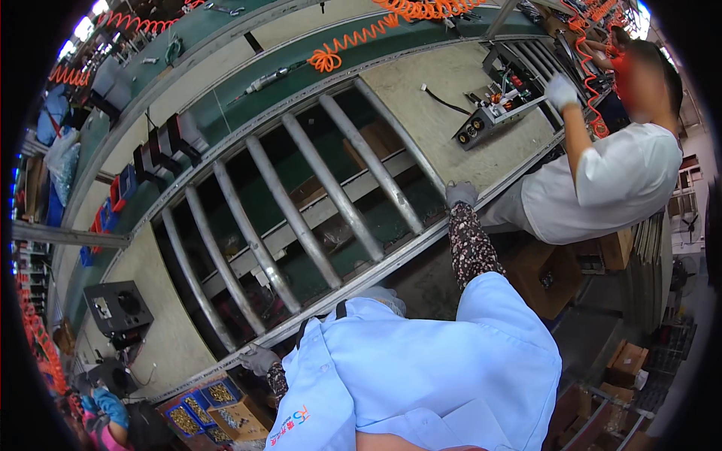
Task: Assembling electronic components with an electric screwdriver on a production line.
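Observation:
My left hand (259, 359), in a grey glove, is at the near metal rail (331, 292) of a roller conveyor, its fingers bent over the rail. My right hand (461, 194), in a matching glove, is closed at the near corner of a pale wooden board (421, 83) on the conveyor. Between my hands lie several bare metal rollers (297, 210). On the right board sits an opened metal housing (496, 113) with wires and round sockets. A second board (162, 316), to the left, carries a black box-shaped unit (119, 307).
A co-worker in a white shirt (602, 180) reaches to the housing with a gloved hand (561, 92). A screwdriver (267, 81) with a coiled orange hose lies on the green bench beyond. Blue bins (197, 406) of small brass parts stand below left; a cardboard box (541, 282) is at right.

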A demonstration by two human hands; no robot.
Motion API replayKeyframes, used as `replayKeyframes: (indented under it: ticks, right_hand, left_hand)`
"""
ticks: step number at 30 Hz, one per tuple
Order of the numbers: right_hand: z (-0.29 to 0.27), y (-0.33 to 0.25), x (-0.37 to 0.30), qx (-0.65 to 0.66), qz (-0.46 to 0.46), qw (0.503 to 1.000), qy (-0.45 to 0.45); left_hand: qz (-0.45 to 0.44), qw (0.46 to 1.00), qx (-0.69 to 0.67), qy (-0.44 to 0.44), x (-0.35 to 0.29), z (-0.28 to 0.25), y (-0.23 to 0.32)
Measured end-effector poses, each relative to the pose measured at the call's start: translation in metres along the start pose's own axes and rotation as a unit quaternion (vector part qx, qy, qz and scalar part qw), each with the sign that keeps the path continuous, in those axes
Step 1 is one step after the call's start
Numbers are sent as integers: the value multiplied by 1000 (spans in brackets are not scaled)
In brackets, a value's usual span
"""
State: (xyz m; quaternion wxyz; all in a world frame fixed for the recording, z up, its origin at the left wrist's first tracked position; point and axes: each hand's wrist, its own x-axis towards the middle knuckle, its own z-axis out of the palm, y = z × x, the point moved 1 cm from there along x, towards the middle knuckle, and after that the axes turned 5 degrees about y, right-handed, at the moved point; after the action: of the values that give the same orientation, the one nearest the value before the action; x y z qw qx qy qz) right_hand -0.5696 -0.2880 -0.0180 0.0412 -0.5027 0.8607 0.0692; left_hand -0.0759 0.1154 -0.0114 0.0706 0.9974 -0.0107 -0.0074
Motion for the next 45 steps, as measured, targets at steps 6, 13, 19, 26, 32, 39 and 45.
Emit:
replayKeyframes:
  ticks: [6,13,19,26,32,39,45]
  right_hand:
    - [-18,-12,-26,-30,-4,999,-45]
    - [-25,-44,-69,-62,-92,993,-31]
    - [-22,-75,-112,-74,-151,986,-15]
    - [3,-104,-188,-20,-263,962,-64]
    - [4,-127,-275,59,-428,902,18]
    - [-58,-137,-283,65,-616,667,-415]
    - [-253,-194,-146,214,-625,462,-591]
  left_hand:
    - [240,964,-91,70,-11,-27,90]
    - [494,851,-180,-6,-74,-40,195]
    - [611,761,-159,-148,-134,-40,253]
    - [725,626,-143,-249,-184,-3,279]
    - [696,640,-92,-313,-182,7,292]
    - [655,693,10,-301,-117,26,246]
    - [509,810,44,-288,-83,10,196]
